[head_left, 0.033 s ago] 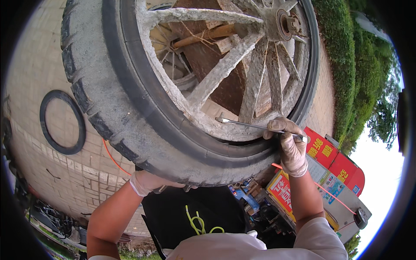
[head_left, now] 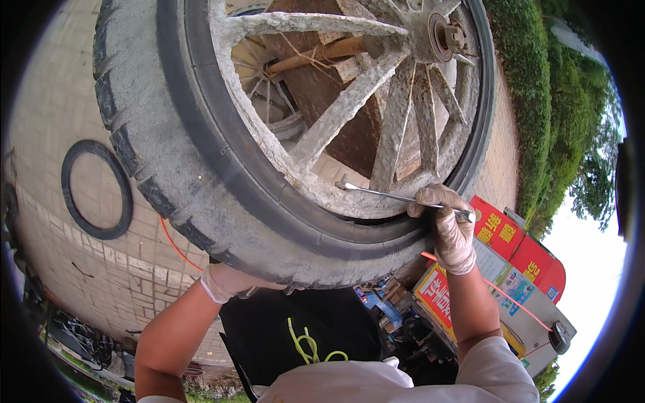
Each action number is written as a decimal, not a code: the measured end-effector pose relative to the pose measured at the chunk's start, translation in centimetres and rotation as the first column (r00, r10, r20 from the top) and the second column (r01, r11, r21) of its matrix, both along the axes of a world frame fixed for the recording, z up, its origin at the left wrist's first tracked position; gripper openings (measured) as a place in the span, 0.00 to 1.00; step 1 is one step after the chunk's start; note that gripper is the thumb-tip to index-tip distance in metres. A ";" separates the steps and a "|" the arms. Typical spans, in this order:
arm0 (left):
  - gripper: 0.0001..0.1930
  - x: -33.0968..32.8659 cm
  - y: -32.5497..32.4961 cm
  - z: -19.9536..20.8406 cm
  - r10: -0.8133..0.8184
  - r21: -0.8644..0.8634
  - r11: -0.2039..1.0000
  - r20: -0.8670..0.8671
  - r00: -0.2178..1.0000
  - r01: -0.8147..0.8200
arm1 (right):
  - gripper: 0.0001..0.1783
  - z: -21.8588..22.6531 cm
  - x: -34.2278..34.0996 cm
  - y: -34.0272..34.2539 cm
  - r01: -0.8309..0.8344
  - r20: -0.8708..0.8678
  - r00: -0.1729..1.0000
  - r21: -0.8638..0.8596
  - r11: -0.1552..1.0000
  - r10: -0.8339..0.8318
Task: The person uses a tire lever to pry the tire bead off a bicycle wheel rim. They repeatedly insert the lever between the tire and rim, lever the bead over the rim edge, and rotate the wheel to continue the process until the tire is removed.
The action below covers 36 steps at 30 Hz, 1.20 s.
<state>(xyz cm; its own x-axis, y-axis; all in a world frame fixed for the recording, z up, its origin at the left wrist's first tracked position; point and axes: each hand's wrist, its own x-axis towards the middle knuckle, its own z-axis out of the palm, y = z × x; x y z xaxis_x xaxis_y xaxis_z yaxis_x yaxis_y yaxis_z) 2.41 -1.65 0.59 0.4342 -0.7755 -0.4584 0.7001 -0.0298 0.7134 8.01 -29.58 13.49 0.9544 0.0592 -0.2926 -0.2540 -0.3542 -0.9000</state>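
A large wheel with rough, crusted grey spokes fills the upper middle, its worn black tyre around the rim. My gloved right hand is closed around a slim silver tyre lever at the wheel's lower right. The lever slants up to the left, its far end against the rim between two spokes. A dark gap shows between rim and tyre just below the lever. Under the tyre's lower edge, my gloved left hand touches the tread; its fingers are mostly hidden by the tyre.
A loose black rubber ring lies on the paving at left. An orange hose runs behind the tyre. Below hangs a black apron with yellow-green cord. Tools clutter the lower right beside a red and grey cart; a hedge stands beyond.
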 end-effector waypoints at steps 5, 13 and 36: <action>0.32 -0.4 0.5 0.6 -0.025 0.000 1.000 0.024 0.999 0.025 | 0.12 1.2 1.0 -1.1 -0.382 0.167 0.868 -0.374 0.845 0.467; 0.32 0.5 -0.8 0.8 -0.019 0.003 1.000 0.058 0.998 0.019 | 0.09 1.5 3.8 0.2 -0.458 0.178 0.822 -0.359 0.814 0.541; 0.31 -1.1 2.6 0.3 -0.045 0.019 0.999 0.125 0.991 0.043 | 0.08 1.6 9.8 8.6 -0.558 0.029 0.706 -0.593 0.580 0.708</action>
<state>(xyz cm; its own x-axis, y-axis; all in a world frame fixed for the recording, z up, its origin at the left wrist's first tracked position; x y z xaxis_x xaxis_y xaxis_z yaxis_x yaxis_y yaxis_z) 1.29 0.96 0.85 0.4547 -0.7883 -0.4146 0.6025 -0.0706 0.7950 17.76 -20.99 15.14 0.7683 0.5922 -0.2431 0.4114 -0.7477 -0.5212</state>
